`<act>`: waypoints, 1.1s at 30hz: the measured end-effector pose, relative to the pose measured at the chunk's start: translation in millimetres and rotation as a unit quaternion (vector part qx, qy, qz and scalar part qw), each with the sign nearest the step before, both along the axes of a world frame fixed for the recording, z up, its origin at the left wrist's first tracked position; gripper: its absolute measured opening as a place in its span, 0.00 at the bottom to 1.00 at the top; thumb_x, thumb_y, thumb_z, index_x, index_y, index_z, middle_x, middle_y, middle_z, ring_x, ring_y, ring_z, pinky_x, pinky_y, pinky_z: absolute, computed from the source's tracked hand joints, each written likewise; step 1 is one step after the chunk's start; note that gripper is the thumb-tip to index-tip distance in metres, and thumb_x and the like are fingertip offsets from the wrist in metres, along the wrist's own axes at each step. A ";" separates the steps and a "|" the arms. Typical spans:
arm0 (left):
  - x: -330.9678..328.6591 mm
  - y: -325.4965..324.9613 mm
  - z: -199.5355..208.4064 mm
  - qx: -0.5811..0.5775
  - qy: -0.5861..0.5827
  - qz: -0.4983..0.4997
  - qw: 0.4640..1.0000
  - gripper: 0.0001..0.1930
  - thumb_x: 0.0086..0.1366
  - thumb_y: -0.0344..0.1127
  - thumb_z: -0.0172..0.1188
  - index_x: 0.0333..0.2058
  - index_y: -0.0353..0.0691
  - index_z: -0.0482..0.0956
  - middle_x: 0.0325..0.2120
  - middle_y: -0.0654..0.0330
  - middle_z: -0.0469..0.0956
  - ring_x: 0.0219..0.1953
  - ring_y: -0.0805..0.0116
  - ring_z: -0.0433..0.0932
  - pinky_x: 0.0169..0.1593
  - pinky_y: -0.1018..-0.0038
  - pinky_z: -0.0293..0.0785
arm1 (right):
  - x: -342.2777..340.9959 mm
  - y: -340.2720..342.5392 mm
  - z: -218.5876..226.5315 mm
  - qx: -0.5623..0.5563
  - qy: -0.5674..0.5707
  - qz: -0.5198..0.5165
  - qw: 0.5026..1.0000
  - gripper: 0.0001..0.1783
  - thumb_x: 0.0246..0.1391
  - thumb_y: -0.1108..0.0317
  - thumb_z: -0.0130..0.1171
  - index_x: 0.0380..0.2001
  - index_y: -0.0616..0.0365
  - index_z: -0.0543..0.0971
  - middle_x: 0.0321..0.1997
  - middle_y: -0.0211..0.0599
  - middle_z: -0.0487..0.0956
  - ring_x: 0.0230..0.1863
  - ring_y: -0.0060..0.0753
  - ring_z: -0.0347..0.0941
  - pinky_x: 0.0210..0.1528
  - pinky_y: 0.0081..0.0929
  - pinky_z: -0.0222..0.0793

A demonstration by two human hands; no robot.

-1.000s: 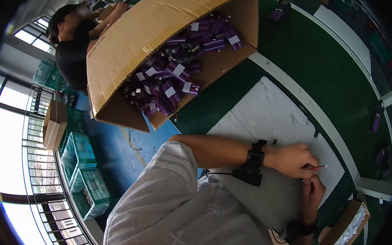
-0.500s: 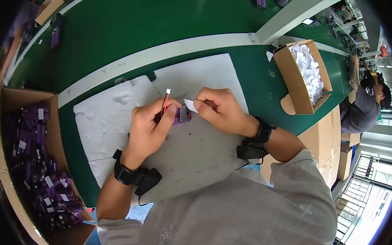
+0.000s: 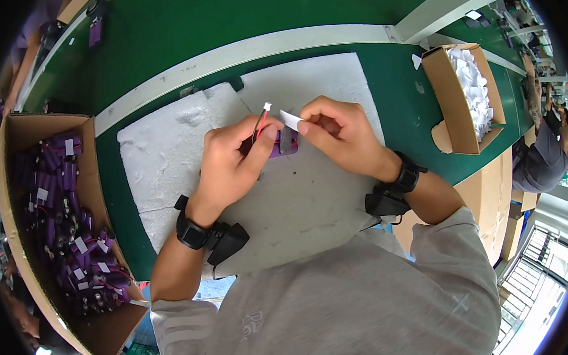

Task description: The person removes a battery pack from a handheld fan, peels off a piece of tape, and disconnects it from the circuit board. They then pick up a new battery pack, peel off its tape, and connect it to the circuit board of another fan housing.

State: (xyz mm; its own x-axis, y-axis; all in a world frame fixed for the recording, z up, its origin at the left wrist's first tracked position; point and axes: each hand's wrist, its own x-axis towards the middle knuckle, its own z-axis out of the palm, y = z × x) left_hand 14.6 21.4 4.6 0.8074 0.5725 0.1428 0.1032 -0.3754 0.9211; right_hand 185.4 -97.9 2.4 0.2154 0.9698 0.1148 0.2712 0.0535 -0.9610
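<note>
A small purple battery pack (image 3: 289, 147) with a dark grey strip across it lies over the pale foam, between my hands. My left hand (image 3: 232, 159) is closed at the pack's left end, thumb and finger pinching its red and black wires. The white connector (image 3: 267, 106) on the wires points up past the fingertips. My right hand (image 3: 346, 139) is closed, pinching a white paper slip (image 3: 288, 119) between thumb and forefinger. The slip is held tilted just beyond the pack's far side. My fingers hide part of the pack.
White foam sheets (image 3: 167, 148) lie on the green table (image 3: 402, 107). A carton (image 3: 90, 181) of purple battery packs stands at left, a small carton (image 3: 451, 114) of white slips at right. A pale metal bar (image 3: 239, 50) runs behind. Another person (image 3: 543, 154) sits far right.
The whole view has shifted, so things appear farther right. The white slip has moved away from the strip toward the pack's far side. Both hands keep their pinch.
</note>
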 end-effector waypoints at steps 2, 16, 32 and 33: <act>-0.3 0.5 -2.4 0.015 -0.004 -0.003 1.000 0.06 0.64 0.31 0.55 0.34 0.36 0.80 0.16 0.62 0.74 0.16 0.76 0.68 0.22 0.79 0.64 | 1.5 0.2 -2.6 0.004 -0.010 -0.001 1.000 0.01 0.56 0.78 0.55 0.32 0.64 0.74 0.27 0.27 0.73 0.23 0.10 0.63 0.23 0.13 0.59; -0.6 1.7 -7.5 0.004 -0.031 0.013 0.999 0.09 0.65 0.33 0.56 0.40 0.36 0.79 0.24 0.59 0.78 0.21 0.75 0.73 0.25 0.80 0.67 | 1.5 -0.5 -9.2 0.034 0.046 0.006 0.998 0.07 0.53 0.81 0.58 0.36 0.63 0.75 0.35 0.34 0.78 0.28 0.19 0.73 0.28 0.15 0.69; -1.9 -0.9 -4.1 0.001 -0.054 -0.036 0.998 0.12 0.67 0.34 0.55 0.45 0.37 0.77 0.29 0.55 0.80 0.25 0.67 0.78 0.29 0.75 0.73 | 1.4 0.3 -5.4 0.078 -0.042 0.006 0.996 0.09 0.51 0.82 0.59 0.37 0.65 0.79 0.36 0.38 0.79 0.32 0.23 0.76 0.32 0.18 0.72; -2.0 -0.2 -5.2 0.011 -0.059 -0.042 0.997 0.12 0.68 0.35 0.53 0.46 0.36 0.77 0.29 0.56 0.80 0.24 0.71 0.76 0.29 0.77 0.72 | 2.0 -0.2 -4.7 0.073 -0.052 0.008 0.996 0.09 0.50 0.82 0.59 0.37 0.65 0.79 0.36 0.39 0.80 0.32 0.24 0.76 0.33 0.18 0.73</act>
